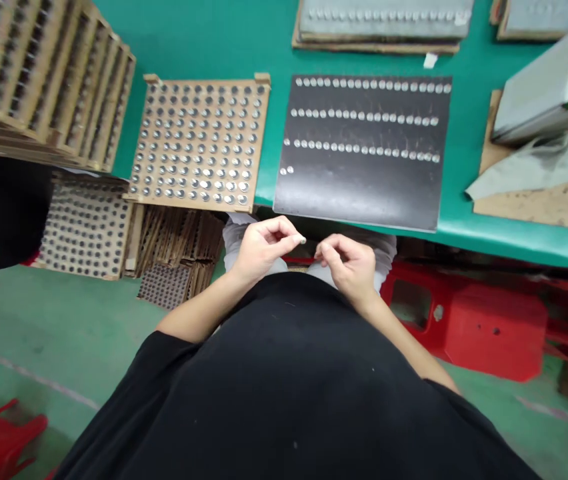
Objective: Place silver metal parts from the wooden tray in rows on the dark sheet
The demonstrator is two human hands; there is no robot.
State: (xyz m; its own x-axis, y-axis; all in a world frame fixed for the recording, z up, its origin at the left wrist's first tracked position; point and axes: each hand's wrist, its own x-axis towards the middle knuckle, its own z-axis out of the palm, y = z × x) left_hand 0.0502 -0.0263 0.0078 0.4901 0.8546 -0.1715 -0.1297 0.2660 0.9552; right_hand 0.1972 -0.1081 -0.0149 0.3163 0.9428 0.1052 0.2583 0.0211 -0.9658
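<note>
Between the thumb and fingertips of my left hand (265, 248) is a small, pale round piece (303, 241), too small to name exactly. My right hand (350, 265) is a short way to its right, its thumb and fingers pinched together; whatever they hold, if anything, is hidden. Both hands are over my lap, just in front of the table edge. Beyond them lies a black board (359, 190) with rows of small shiny round pieces and two at the start of a lower row. Left of it, a wooden tray (189, 201) carries many metal-topped round pieces in rows.
Stacked wooden trays (64, 100) rise at the left of the green table (209, 33). More filled boards (84, 230) sit below. A grey board (384, 30) lies at the back, a white box (534, 93) and cloth (529, 167) at right. Red stools (494, 330) stand under the table.
</note>
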